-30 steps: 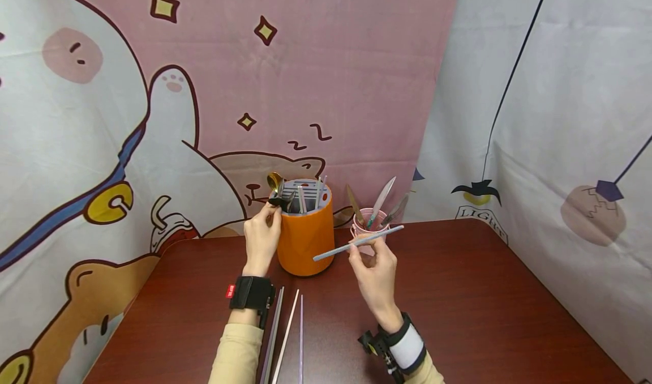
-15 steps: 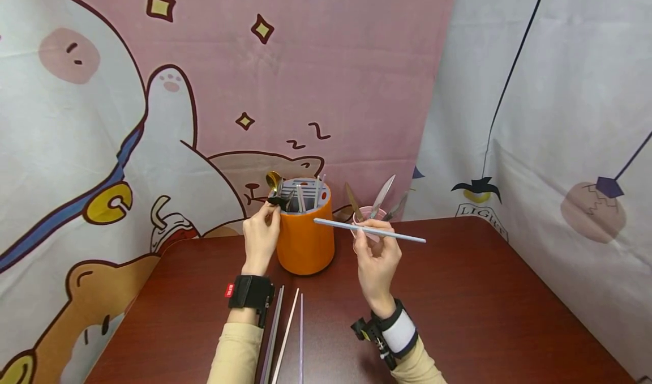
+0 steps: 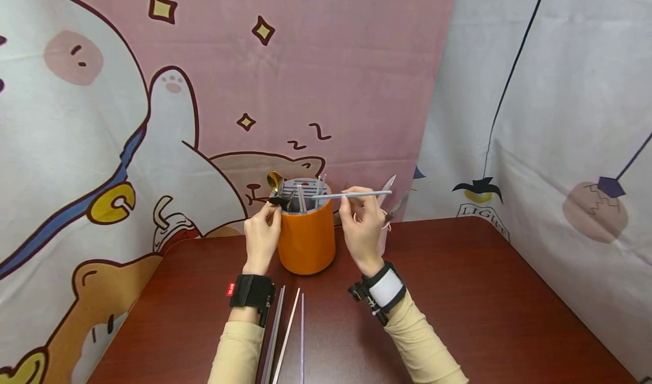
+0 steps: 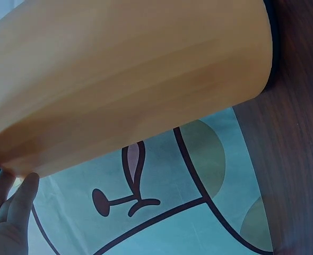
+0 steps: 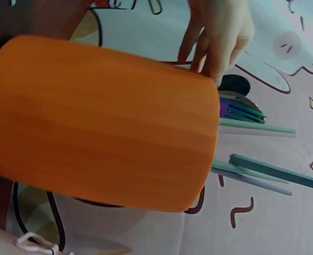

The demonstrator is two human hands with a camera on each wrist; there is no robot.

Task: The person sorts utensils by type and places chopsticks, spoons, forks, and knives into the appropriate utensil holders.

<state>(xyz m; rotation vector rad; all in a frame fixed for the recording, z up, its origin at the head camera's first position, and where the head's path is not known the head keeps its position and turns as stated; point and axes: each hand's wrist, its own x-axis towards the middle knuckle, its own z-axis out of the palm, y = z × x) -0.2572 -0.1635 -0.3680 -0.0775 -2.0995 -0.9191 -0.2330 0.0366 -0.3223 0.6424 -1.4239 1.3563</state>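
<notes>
A pale grey-blue chopstick [image 3: 369, 193] is pinched in my right hand [image 3: 364, 225], nearly level, its left end by the rim of an orange utensil holder [image 3: 307, 242]. In the right wrist view its tip [image 5: 252, 163] appears close to other chopsticks [image 5: 257, 126] that stick out of the holder. My left hand [image 3: 262, 234] grips the holder's left rim with thumb and fingers, just below a black spoon [image 3: 279, 201]. A gold spoon [image 3: 275, 181] and a purple-blue fork [image 5: 241, 110] also stand in the holder. Lower ends of these utensils are hidden inside.
Behind my right hand stands a pink bucket [image 3: 382, 239] with knives [image 3: 388, 186] in it, partly hidden. Dark grey chopsticks [image 3: 275, 333], a white chopstick [image 3: 287, 330] and a purple chopstick [image 3: 302, 338] lie at the table's front. A printed cloth [image 3: 356, 89] hangs behind.
My right hand has risen and lately shifted left with the chopstick, which has turned from slanted to nearly level, its end now at the holder's rim. My left hand has stayed at the rim.
</notes>
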